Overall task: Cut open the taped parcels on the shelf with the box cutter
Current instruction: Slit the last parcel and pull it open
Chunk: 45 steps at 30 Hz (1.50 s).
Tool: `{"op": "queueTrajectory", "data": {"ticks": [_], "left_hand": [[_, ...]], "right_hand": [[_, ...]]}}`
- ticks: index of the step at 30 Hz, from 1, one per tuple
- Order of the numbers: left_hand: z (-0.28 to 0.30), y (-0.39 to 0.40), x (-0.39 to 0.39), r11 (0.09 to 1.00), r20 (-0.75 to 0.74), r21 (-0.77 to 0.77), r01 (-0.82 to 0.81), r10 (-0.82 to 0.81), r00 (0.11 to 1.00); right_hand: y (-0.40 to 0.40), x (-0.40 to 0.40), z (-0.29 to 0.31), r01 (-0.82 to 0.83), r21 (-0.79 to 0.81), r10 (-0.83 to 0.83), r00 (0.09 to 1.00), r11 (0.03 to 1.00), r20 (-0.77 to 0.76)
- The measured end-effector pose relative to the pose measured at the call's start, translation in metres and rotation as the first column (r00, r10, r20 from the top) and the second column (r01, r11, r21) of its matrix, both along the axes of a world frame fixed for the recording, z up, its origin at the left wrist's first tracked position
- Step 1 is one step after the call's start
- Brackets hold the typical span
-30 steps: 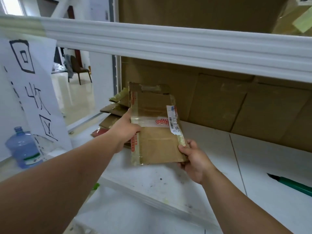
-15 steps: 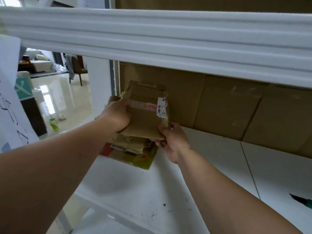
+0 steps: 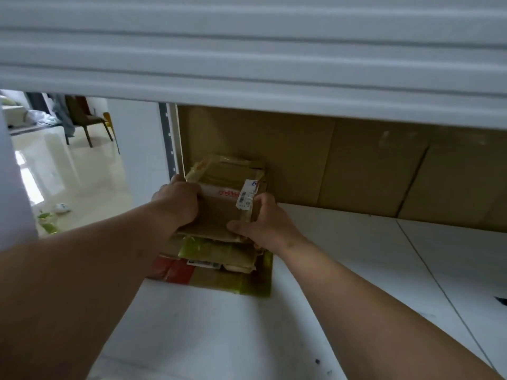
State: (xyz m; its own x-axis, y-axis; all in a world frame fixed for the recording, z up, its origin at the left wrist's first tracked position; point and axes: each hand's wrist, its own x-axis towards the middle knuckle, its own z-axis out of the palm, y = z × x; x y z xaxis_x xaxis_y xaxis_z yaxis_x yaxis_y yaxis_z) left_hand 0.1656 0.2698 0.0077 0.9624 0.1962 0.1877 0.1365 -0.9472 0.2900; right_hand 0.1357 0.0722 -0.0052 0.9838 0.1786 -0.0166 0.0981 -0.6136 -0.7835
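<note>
Right now my left hand [image 3: 178, 201] and right hand [image 3: 263, 220] both grip the top parcel [image 3: 219, 212], which sits on the stack [image 3: 219, 259] under my palms; letting go carelessly could topple those uneven parcels off the shelf [image 3: 219, 325].

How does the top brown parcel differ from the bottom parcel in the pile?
The top brown parcel is plain cardboard with a white label; the bottom parcel shows red and green. The top one is gripped by both hands; the bottom one lies untouched on the shelf. Both are flat.
</note>
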Motion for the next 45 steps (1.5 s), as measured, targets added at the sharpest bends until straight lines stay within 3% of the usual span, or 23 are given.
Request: {"op": "queueTrajectory", "data": {"ticks": [2, 4, 7, 9, 11, 13, 16, 19, 26, 35, 45], "left_hand": [[-0.009, 0.005, 0.006, 0.999, -0.001, -0.038, 0.002, -0.002, 1.0], [-0.015, 0.011, 0.008, 0.998, -0.011, -0.061, 0.01, -0.01, 1.0], [-0.023, 0.018, 0.013, 0.999, -0.069, -0.048, 0.025, -0.028, 0.997], [-0.025, 0.02, 0.013, 0.997, -0.087, -0.077, 0.02, -0.026, 0.996], [-0.025, 0.02, 0.016, 0.999, -0.068, 0.027, 0.017, -0.015, 0.998], [-0.027, 0.02, 0.02, 0.973, -0.036, 0.22, 0.071, -0.065, 0.997], [-0.029, 0.019, 0.03, 0.968, -0.064, 0.194, 0.163, -0.153, 0.986], [-0.033, 0.02, 0.036, 0.981, -0.159, 0.095, 0.17, -0.154, 0.975], [-0.038, 0.027, 0.047, 0.924, -0.327, 0.291, 0.249, -0.148, 0.933], [-0.045, 0.015, 0.048, 0.96, -0.292, 0.209, 0.185, -0.12, 0.949], [-0.042, 0.002, 0.035, 0.963, -0.209, 0.23, 0.143, -0.094, 0.973]], "right_hand": [[-0.002, 0.004, 0.001, -0.052, 0.012, 0.051, 0.998, 0.999, 0.024], [-0.009, 0.01, 0.004, -0.035, 0.149, 0.027, 0.998, 0.988, 0.057], [-0.018, 0.018, 0.01, 0.127, 0.448, -0.156, 0.987, 0.885, 0.028], [-0.016, 0.024, 0.013, 0.264, 0.506, -0.331, 0.943, 0.821, 0.046], [-0.004, 0.029, 0.011, 0.278, 0.266, -0.344, 0.905, 0.923, 0.251], [0.014, 0.033, 0.006, 0.156, -0.091, -0.101, 0.895, 0.984, 0.434], [0.039, 0.04, -0.004, -0.038, -0.519, 0.22, 0.93, 0.854, 0.293], [0.047, 0.054, -0.014, -0.077, -0.699, 0.236, 0.962, 0.711, 0.135], [0.049, 0.082, -0.031, -0.055, -0.782, 0.164, 0.985, 0.621, 0.061], [0.053, 0.096, -0.038, -0.044, -0.806, 0.143, 0.988, 0.59, 0.052], [0.049, 0.074, -0.035, 0.022, -0.643, 0.166, 0.959, 0.766, 0.231]]}}
